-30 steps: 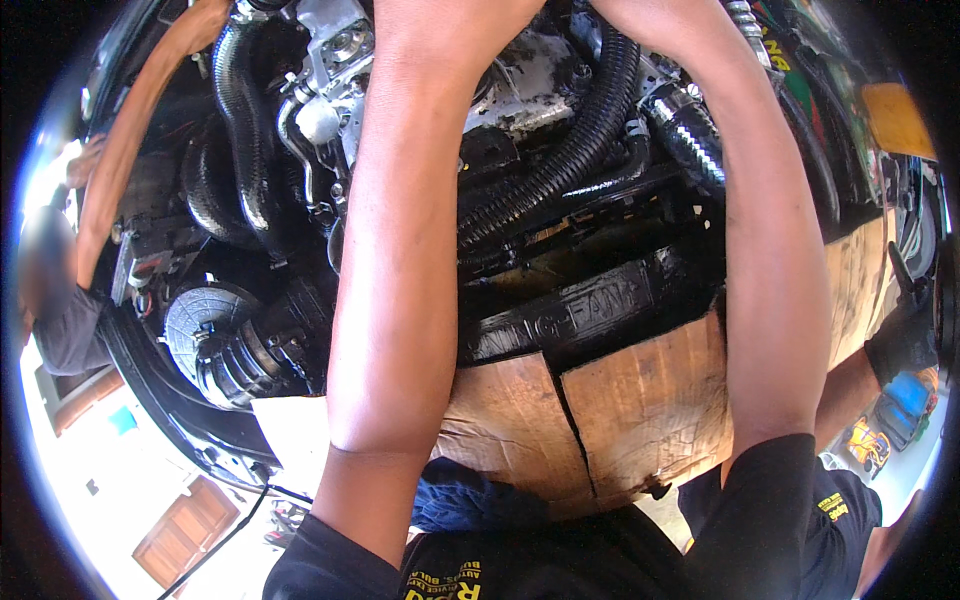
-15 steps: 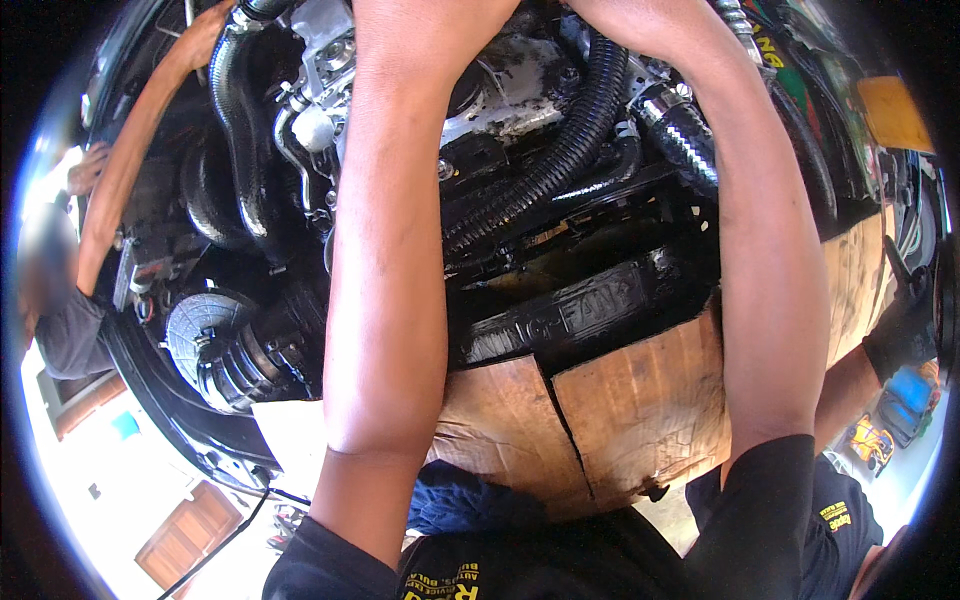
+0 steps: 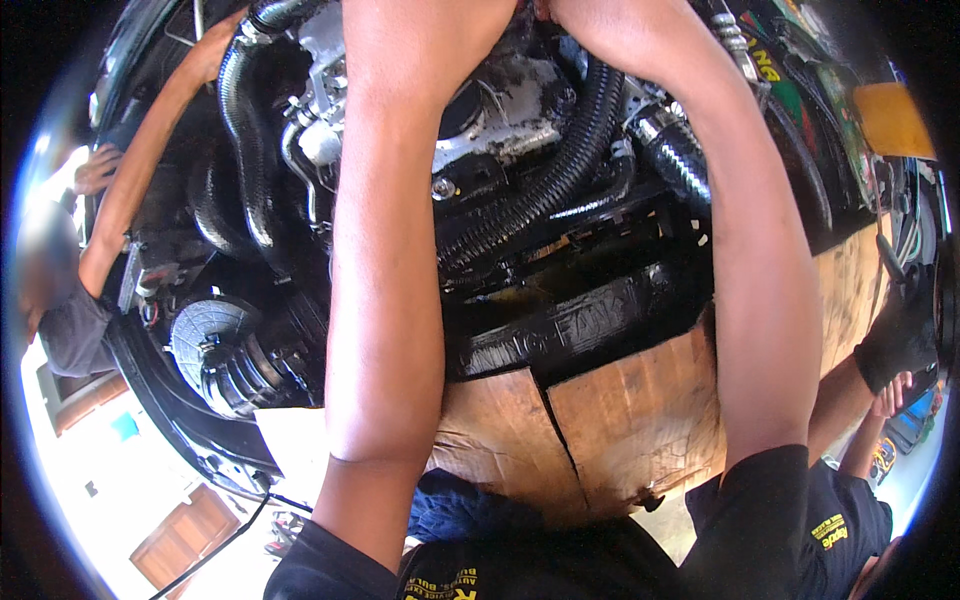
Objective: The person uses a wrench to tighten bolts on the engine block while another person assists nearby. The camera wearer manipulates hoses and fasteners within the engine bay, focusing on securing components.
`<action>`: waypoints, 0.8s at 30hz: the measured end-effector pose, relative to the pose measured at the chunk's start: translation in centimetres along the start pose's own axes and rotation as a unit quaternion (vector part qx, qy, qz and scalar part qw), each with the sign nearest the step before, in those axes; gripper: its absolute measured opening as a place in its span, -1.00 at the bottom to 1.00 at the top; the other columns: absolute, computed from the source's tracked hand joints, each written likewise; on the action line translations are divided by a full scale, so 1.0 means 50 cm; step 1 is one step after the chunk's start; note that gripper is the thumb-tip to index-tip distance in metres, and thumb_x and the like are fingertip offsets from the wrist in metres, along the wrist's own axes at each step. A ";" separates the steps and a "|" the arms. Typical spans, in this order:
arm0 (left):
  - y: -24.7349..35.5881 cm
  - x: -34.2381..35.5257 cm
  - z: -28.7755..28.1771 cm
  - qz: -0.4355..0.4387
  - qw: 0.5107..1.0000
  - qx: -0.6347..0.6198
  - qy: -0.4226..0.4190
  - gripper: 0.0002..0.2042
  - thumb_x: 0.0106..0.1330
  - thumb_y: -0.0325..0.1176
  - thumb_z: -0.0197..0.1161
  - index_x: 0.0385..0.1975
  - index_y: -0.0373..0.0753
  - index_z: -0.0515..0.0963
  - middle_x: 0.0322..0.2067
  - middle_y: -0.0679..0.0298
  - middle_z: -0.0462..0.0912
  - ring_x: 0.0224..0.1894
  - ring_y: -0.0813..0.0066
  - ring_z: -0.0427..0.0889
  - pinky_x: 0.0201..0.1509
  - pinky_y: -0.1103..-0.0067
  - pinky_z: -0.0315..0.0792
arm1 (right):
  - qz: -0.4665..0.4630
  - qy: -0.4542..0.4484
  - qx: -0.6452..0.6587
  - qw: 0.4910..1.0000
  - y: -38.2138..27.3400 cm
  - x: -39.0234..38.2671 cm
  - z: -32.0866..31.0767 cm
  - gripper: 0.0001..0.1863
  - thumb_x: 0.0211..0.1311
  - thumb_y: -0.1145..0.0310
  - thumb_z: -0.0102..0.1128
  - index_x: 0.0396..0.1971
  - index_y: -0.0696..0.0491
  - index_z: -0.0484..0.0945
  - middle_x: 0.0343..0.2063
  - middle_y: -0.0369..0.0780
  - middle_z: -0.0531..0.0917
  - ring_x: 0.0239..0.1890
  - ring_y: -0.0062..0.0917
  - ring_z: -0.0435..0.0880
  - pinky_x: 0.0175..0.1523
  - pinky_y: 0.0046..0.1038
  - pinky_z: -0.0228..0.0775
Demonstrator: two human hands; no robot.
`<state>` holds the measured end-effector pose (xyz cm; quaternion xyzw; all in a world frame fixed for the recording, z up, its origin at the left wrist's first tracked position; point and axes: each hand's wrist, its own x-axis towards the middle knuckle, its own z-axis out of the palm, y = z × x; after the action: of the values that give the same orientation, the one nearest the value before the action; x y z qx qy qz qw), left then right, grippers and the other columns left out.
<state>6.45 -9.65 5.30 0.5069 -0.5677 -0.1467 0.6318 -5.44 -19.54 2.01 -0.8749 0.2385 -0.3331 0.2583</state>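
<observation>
My left hand (image 3: 420, 30) and my right hand (image 3: 605, 30) reach to the top edge of the view, over the grimy metal engine (image 3: 510, 120); both hands' fingers are out of sight, so I cannot tell what they touch. A thick black corrugated hose (image 3: 545, 190) runs diagonally between my forearms, beside a braided-looking shiny hose (image 3: 675, 155). Below them lie a black panel (image 3: 540, 330) and cardboard sheets (image 3: 630, 410) along the front edge.
A co-worker's arm (image 3: 140, 180) reaches into the bay from the left; another hand (image 3: 95, 170) rests behind it. At right are a black-gloved hand (image 3: 890, 340), a bare hand (image 3: 888, 395) and an orange object (image 3: 890, 120). A round ribbed air-intake part (image 3: 215, 350) sits lower left.
My hands have shifted slightly left in the view while the engine bay sits a little lower. A bare hand of a co-worker has appeared at the lower right, below the black glove.
</observation>
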 end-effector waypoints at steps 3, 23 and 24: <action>0.021 0.017 -0.022 -0.070 0.996 -0.034 -0.031 -0.68 0.50 -0.51 0.37 0.20 -0.46 0.68 -0.01 0.04 0.85 0.01 0.39 0.82 0.13 0.53 0.64 | 0.028 -0.029 0.044 0.998 -0.016 -0.001 -0.006 -0.78 0.57 0.41 0.05 -0.19 0.24 0.62 -0.29 0.15 0.73 -0.13 0.08 0.76 -0.06 -0.12 0.59; 0.009 0.039 -0.132 -0.018 0.988 0.146 -0.047 -0.73 0.61 -0.45 0.26 0.20 -0.35 0.72 0.04 0.16 0.85 0.11 0.53 0.77 0.29 0.59 0.59 | 0.184 -0.074 0.184 0.963 -0.040 -0.013 0.063 -0.68 0.67 0.35 0.09 -0.16 0.31 0.67 -0.32 -0.10 0.78 -0.35 -0.46 0.84 -0.15 -0.37 0.71; 0.020 0.042 -0.145 -0.031 0.984 0.166 -0.056 -0.73 0.62 -0.43 0.26 0.20 -0.34 0.72 0.02 0.16 0.85 0.10 0.55 0.77 0.25 0.59 0.59 | 0.213 -0.061 0.211 0.952 -0.025 -0.014 0.066 -0.68 0.65 0.31 0.12 -0.17 0.28 0.70 -0.30 -0.04 0.80 -0.32 -0.38 0.87 -0.13 -0.31 0.71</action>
<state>12.99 -7.37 8.47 0.6129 -0.6030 -0.0978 0.5012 -3.27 -17.24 0.34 -0.7482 0.3271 -0.2592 0.5157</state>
